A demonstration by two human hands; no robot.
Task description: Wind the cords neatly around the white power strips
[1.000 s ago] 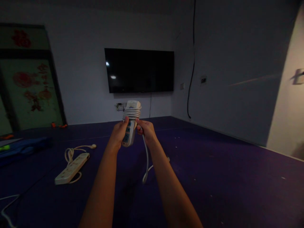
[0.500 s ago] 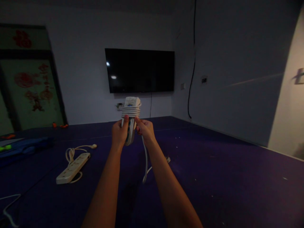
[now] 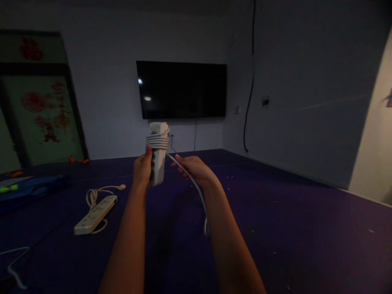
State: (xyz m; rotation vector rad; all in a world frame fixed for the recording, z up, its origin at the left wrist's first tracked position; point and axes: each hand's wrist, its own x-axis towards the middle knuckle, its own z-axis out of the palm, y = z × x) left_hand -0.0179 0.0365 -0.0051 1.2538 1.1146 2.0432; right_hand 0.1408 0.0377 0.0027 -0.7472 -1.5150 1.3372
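I'm reading a big red 福 [image 3: 31,49] on the dim green door panel [image 3: 12,47]; the strip's label [image 3: 154,133] is showing too small to read. My L hand [image 3: 142,167] is gripping the white oblong plastic power strip [image 3: 159,165] w/ teal sockets, approx. upright in mid-air. My R hand [image 3: 197,169] is pinching its white round cord [image 3: 197,188] btwn thumb & fingers. Vs. earlier frame, R hand is sitting apart from the strip, pulling cord rightward.

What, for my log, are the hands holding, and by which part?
Left hand: the power strip, by its side, near the wound coils. Right hand: the loose cord, near the strip.
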